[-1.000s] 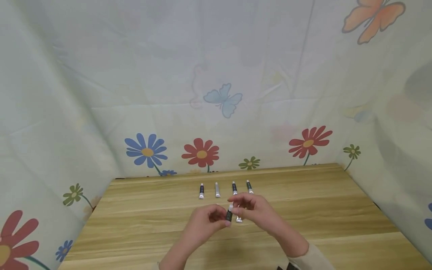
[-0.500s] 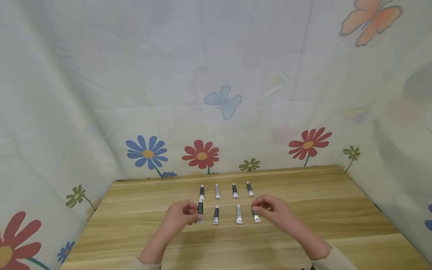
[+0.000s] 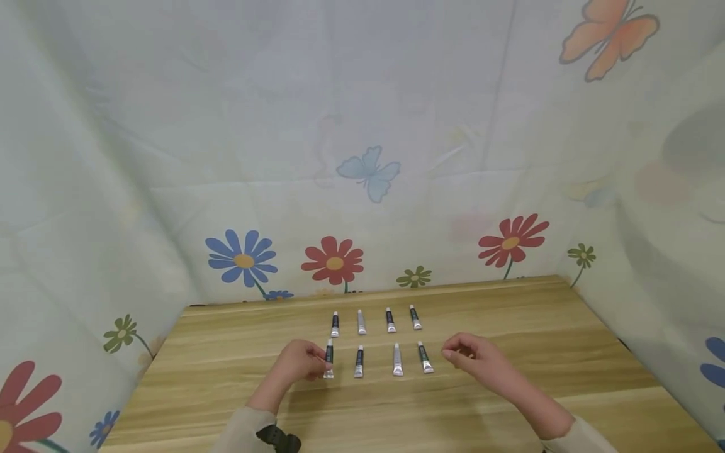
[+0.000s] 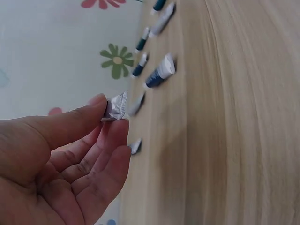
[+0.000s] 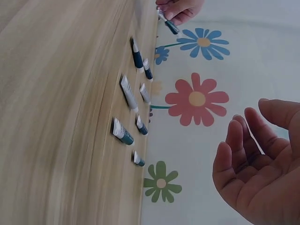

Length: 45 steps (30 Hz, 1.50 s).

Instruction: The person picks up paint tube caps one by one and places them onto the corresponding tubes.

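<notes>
My left hand (image 3: 303,360) pinches a small dark paint tube (image 3: 329,353) between thumb and fingers, at the left end of the front row. In the left wrist view only the tube's crimped silver end (image 4: 117,106) shows past the thumb; whether it touches the table I cannot tell. To its right lie a navy tube (image 3: 359,361), a silver-grey tube (image 3: 398,360) and a dark green tube (image 3: 424,357), caps away from me. My right hand (image 3: 472,357) hovers right of the green tube, holding nothing, its fingers loosely bent.
Behind them runs a back row: a dark tube (image 3: 335,324), a grey tube (image 3: 361,322), a navy tube (image 3: 391,320) and a green one (image 3: 416,317). The wooden table (image 3: 510,327) meets a flowered cloth (image 3: 272,207) at the back and sides.
From the middle, where both hands were at the dark tube, my left hand has carried it left and lowered it. My right hand has moved right, past the front green tube and away from it.
</notes>
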Available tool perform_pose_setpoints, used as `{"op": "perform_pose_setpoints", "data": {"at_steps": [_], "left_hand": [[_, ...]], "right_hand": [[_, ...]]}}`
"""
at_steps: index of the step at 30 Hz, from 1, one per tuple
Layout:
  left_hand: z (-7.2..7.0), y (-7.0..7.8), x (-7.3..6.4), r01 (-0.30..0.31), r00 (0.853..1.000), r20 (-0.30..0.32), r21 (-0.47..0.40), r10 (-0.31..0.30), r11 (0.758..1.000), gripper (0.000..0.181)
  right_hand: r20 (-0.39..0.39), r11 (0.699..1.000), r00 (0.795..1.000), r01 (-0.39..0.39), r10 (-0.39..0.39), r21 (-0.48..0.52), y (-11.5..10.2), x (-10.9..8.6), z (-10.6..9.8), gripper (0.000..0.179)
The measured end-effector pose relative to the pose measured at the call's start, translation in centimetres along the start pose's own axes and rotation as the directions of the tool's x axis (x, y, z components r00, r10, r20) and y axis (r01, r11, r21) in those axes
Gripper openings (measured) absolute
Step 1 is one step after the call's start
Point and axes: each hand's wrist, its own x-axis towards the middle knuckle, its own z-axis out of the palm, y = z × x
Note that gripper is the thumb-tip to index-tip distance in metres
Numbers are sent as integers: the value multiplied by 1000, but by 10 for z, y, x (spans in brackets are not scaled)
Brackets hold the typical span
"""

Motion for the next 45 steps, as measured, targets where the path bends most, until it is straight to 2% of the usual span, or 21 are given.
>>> {"op": "perform_pose_setpoints", "data": {"at_steps": [7, 14, 22, 28, 34, 40, 43, 45], "left_hand": [[1, -4, 12, 54, 997, 47, 27, -55, 998, 12], [2, -6, 21, 64, 997, 45, 85, -68, 994, 13], [1, -9, 21, 131, 990, 31, 89, -134, 987, 15], [2, -9, 23, 150, 987, 39, 127, -156, 980, 17], [4, -5, 26, 174, 983, 40, 143, -182, 974, 17], [2, -3, 25, 150, 987, 29, 135, -155, 979, 18], [-4, -2, 20, 112, 993, 20, 167, -117, 979, 19], [-11, 0, 17, 65, 997, 19, 209, -71, 976, 22]], "right_hand": [[18, 1000, 1000, 5, -5, -11, -2, -1, -3, 23], [48, 999, 999, 11, -9, -45, -2, 0, -4, 22], [108, 999, 994, 10, -5, -43, 0, -2, -4, 21], [137, 999, 990, 22, -17, -37, 3, -3, -6, 21], [143, 999, 990, 2, 3, -40, 2, -3, -8, 22], [123, 998, 992, -12, 19, -59, -2, -1, -11, 24], [100, 998, 995, -7, 13, -66, -4, -1, -13, 24], [44, 998, 999, 10, -7, -62, -6, -1, -15, 21]]}}
